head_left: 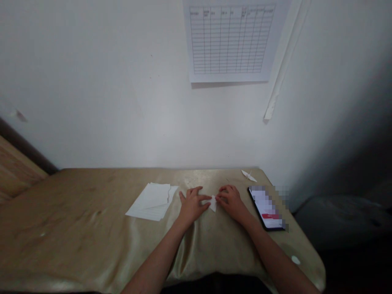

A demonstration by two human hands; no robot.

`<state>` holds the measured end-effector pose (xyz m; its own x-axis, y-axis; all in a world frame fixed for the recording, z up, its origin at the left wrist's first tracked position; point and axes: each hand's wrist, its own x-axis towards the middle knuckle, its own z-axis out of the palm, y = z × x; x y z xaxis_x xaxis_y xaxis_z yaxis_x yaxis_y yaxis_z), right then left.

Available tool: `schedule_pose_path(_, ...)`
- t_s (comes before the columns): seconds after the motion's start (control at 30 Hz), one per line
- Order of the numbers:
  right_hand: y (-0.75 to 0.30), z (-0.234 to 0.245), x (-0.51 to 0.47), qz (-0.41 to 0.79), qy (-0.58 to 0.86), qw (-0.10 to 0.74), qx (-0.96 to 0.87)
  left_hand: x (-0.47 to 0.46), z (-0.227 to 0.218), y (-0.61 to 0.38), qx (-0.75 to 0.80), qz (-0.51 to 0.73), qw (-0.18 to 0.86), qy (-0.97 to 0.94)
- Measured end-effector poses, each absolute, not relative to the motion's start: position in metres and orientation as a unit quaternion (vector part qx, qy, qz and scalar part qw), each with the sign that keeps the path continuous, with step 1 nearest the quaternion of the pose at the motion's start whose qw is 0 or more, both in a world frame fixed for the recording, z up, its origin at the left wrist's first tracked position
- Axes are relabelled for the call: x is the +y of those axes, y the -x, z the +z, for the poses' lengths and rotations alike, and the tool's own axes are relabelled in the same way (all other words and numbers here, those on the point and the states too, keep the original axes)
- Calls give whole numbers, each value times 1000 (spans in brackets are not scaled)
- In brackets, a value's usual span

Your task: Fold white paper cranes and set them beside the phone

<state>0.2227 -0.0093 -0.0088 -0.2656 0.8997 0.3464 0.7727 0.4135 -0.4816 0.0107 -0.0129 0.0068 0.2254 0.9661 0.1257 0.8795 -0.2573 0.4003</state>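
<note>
A small piece of folded white paper (213, 203), roughly triangular with a point toward me, lies on the cloth-covered table between my hands. My left hand (193, 204) has its index finger and thumb on the paper's left edge, holding it, while its other fingers spread away. At the upper right corner of the paper, my right hand (231, 200) pinches it with curled fingers. The fingertips hide part of the folds. Beyond my right hand, near the table's back right corner, lies a folded paper crane (249, 176).
Left of my hands is a stack of white paper sheets (151, 203), one with a torn edge. A phone (267, 208) with a lit screen lies to the right. The gold tablecloth (92, 228) has wrinkles. A printed chart (231, 41) hangs on the wall behind.
</note>
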Motion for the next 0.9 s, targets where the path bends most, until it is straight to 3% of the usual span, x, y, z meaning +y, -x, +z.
schedule_pose_path(0.5,-230,-7,-6,190,410,316,-834,-9,4,-6,528,195,128,-816)
schedule_pose_path(0.9,-233,-9,-8,190,417,313,-832,-7,8,-4,482,201,189,-832)
